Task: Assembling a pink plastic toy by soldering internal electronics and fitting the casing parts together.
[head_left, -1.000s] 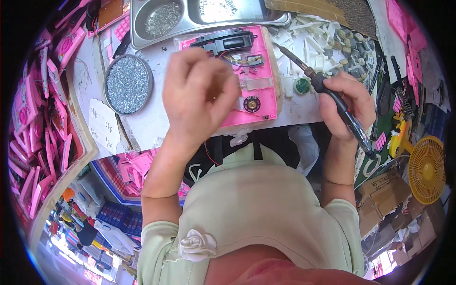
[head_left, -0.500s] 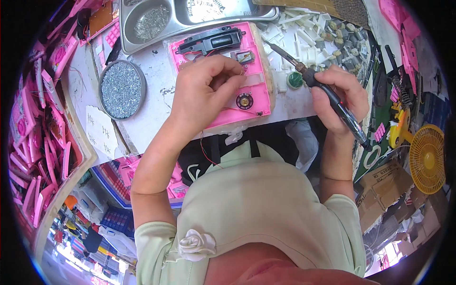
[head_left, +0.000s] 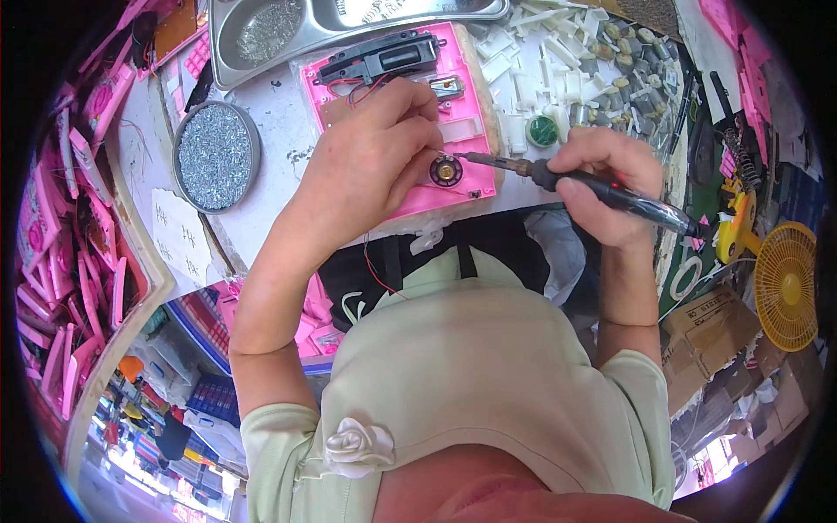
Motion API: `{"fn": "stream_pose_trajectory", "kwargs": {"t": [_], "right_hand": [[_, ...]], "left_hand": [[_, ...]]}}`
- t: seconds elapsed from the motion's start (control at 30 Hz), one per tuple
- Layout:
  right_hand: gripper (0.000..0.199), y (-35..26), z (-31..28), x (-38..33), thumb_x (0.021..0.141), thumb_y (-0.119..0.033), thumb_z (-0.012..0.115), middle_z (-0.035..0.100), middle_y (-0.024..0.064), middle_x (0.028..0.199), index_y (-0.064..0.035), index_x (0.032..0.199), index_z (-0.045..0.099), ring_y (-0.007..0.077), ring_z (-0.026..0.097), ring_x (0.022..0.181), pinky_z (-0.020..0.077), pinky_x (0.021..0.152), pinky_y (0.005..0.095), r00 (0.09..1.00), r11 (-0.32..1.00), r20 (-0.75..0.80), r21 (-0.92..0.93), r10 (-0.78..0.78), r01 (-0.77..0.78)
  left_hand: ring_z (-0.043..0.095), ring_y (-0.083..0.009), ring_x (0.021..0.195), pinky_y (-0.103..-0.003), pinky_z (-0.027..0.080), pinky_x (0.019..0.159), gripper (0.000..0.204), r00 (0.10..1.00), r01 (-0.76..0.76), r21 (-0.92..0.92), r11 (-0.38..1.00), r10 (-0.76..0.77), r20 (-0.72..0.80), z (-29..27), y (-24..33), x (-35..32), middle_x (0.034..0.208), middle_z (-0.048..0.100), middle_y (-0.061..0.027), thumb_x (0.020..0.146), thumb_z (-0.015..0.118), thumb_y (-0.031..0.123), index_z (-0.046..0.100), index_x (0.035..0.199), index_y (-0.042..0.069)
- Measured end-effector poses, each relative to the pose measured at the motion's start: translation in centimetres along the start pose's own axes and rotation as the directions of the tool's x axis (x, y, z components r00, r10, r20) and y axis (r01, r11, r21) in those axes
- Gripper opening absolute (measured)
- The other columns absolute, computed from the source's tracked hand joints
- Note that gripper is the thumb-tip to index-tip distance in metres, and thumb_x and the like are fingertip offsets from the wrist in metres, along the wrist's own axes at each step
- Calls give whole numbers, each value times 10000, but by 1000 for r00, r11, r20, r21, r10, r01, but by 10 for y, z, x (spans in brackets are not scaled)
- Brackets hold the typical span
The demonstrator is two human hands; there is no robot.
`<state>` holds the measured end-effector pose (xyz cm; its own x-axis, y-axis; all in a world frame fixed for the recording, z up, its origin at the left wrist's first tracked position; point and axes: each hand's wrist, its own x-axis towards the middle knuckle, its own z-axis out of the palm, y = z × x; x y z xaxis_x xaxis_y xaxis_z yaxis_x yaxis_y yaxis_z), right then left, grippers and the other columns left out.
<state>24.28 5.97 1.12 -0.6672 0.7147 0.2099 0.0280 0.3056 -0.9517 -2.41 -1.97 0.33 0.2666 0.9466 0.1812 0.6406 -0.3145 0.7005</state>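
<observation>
My right hand [head_left: 615,179] grips a black soldering iron [head_left: 649,207], its tip pointing left at the upper edge of a small round speaker [head_left: 445,172]. That speaker sits in a pink plastic casing [head_left: 410,202] on the table. Over the casing's left part, my left hand [head_left: 366,166] has thumb and fingers pinched together beside the speaker; what they hold is too small to make out. A black plastic assembly [head_left: 384,59] with red wires lies at the casing's far end. Near it is a small metal-framed part [head_left: 447,88].
A round dish of small metal screws [head_left: 216,157] stands left. Behind is a steel compartment tray [head_left: 314,35]. White plastic pieces [head_left: 558,61] and small motors [head_left: 641,78] are heaped at the far right, near a green round container [head_left: 541,131]. A yellow fan [head_left: 785,283] stands right.
The soldering iron has swung down and left, bringing its tip from beyond the casing to the speaker. My left hand has shifted slightly nearer the speaker, still pinched.
</observation>
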Motion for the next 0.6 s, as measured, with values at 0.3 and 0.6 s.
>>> {"fn": "stream_pose_trajectory", "kwargs": {"t": [0.3,0.6], "right_hand": [[150,2,7,7,750,-48,735,593,10,580,-12,893,710,74,523,486,377,481,238,999,999,50,-45,7,-4],[134,0,12,9,769,-38,736,562,-2,554,-15,898,707,63,488,476,350,476,238,997,996,52,-67,60,-56]], "left_hand": [[645,-281,905,-398,525,747,87,1000,-4,19,1000,4,-12,2,0,-1,1027,605,-82,804,723,31,652,853,23],[646,-282,906,-395,528,744,95,999,-22,48,999,23,-23,4,-2,-2,1036,609,-79,812,725,43,649,867,28]]}}
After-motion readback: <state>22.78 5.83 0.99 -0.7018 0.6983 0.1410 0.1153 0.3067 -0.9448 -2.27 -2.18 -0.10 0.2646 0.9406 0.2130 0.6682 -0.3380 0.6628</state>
